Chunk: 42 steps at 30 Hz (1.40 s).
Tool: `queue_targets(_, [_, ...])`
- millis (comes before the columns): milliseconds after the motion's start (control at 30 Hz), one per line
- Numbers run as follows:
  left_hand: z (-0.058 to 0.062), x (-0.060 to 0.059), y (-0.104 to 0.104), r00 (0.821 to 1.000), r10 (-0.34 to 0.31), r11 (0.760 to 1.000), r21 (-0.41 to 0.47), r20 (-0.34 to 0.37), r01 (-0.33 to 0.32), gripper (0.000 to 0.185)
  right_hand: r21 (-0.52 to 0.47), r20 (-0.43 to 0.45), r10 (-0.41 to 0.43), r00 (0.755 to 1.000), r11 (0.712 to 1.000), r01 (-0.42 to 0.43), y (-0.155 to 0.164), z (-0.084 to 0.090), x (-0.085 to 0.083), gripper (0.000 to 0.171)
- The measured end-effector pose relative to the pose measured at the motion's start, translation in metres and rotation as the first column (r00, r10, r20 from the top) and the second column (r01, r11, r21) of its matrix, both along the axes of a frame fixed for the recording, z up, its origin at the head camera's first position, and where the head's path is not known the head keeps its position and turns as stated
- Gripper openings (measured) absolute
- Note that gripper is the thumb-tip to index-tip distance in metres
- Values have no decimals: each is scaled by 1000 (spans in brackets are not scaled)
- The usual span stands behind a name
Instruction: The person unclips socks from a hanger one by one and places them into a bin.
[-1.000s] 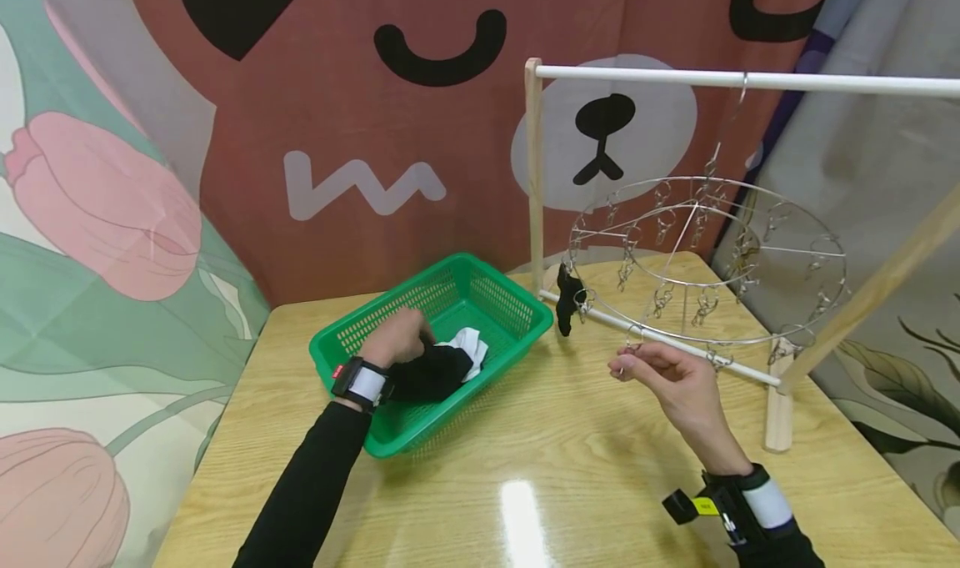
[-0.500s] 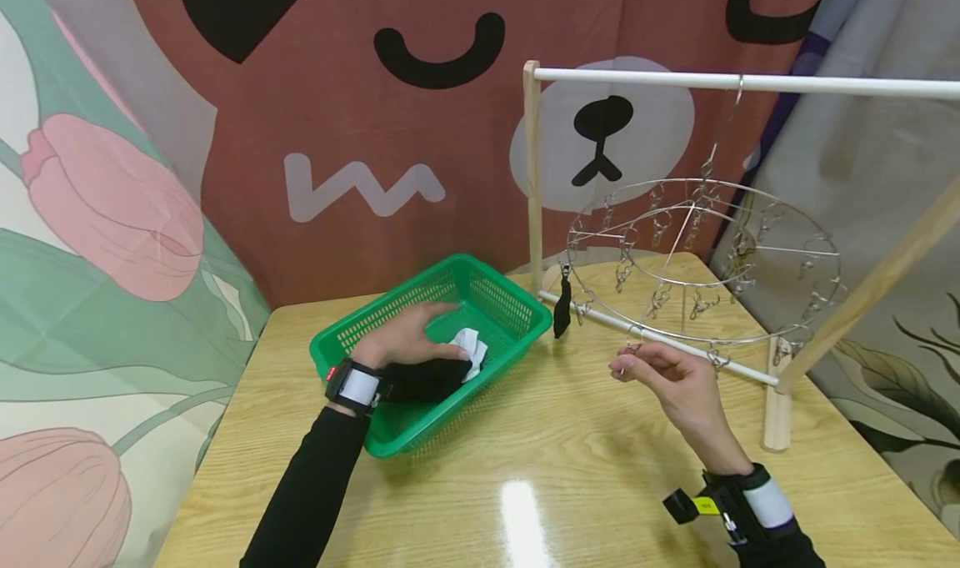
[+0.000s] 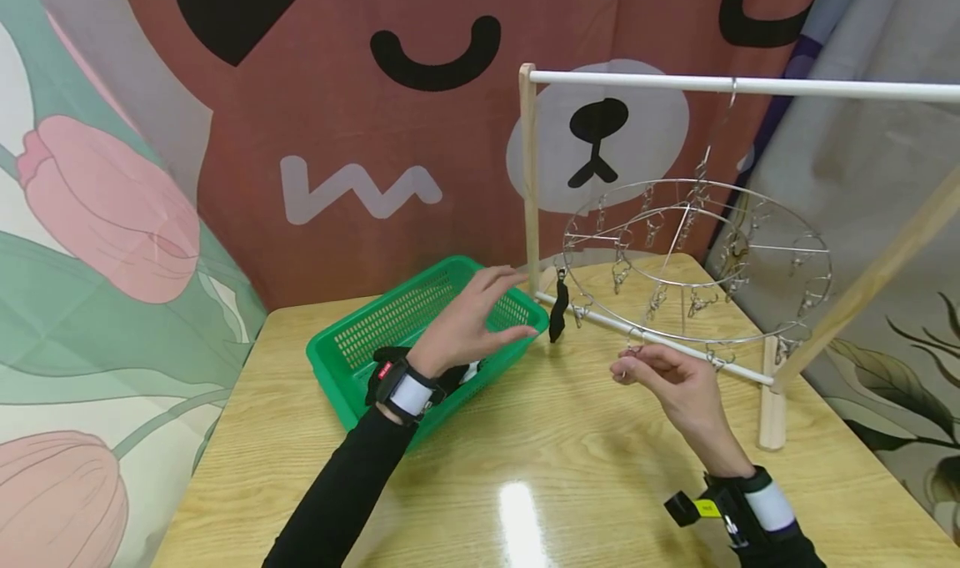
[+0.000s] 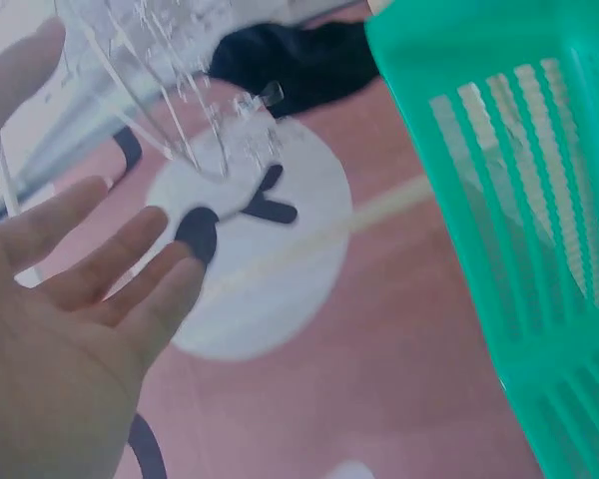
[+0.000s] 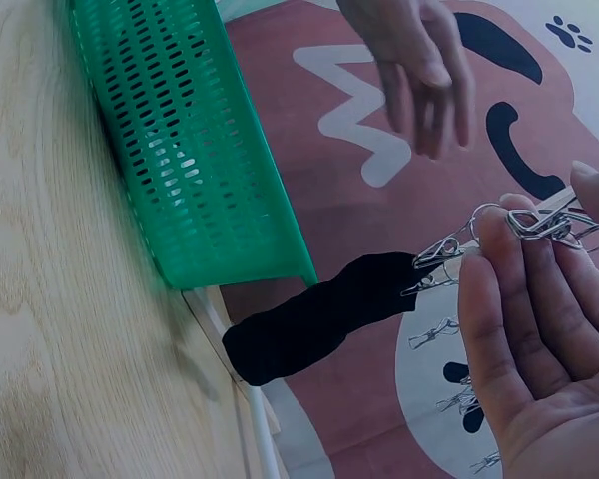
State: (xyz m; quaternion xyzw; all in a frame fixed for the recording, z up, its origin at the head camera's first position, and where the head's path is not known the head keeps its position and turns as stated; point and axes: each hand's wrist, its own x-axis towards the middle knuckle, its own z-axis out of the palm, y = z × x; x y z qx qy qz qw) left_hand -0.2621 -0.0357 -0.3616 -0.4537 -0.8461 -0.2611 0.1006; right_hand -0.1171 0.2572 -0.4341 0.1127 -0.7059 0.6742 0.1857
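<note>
My left hand [image 3: 501, 305] hovers open, fingers spread, above the far right corner of a green plastic basket [image 3: 352, 340]; it holds nothing. In the left wrist view the left hand [image 4: 100, 289] shows an open palm beside the basket [image 4: 519, 190]. Black and white socks [image 3: 457, 375] lie in the basket. My right hand [image 3: 628, 361] pinches a metal clip [image 5: 541, 216] on the near rim of a round wire clip hanger [image 3: 697, 251]. A black sock [image 3: 557, 319] hangs from a clip on the hanger's left side, seen also as the black sock [image 5: 319, 314].
The hanger hangs by a hook from a white rail [image 3: 742, 87] on a wooden frame [image 3: 531, 184]; the frame's foot [image 3: 772, 401] stands at the right. The wooden table [image 3: 540, 468] ends at a patterned curtain [image 3: 337, 134] behind.
My left hand let go of the dark sock in the basket and rose up and to the right, opening. The right hand stayed at the clip.
</note>
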Motion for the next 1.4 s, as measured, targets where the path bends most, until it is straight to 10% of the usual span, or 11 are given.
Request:
queue_targets(300, [-2,5,49,956,-131,981,106,-264,164,59,-13,-7,8,1000,1000,-8,2,1,3,14])
queue_targets(800, [-5,4,81,943,-174,979,50,-284,196,21,180,77,-28,997,984,14,9,7,8,19])
queue_targets(967, [-4,5,83,940,-182,974,76,-289,212,17,431,73,-197,978,890,147,9,18,19,22])
queue_targets(1233, [0,12,87,915,-163,971,105,-370,215,13,711,-70,-382,921,629,315,9,49,39,25])
queue_targets(1400, [-1,16,92,895,-172,966,107,-412,235,11,693,-199,-395,897,591,413,7,65,53,10])
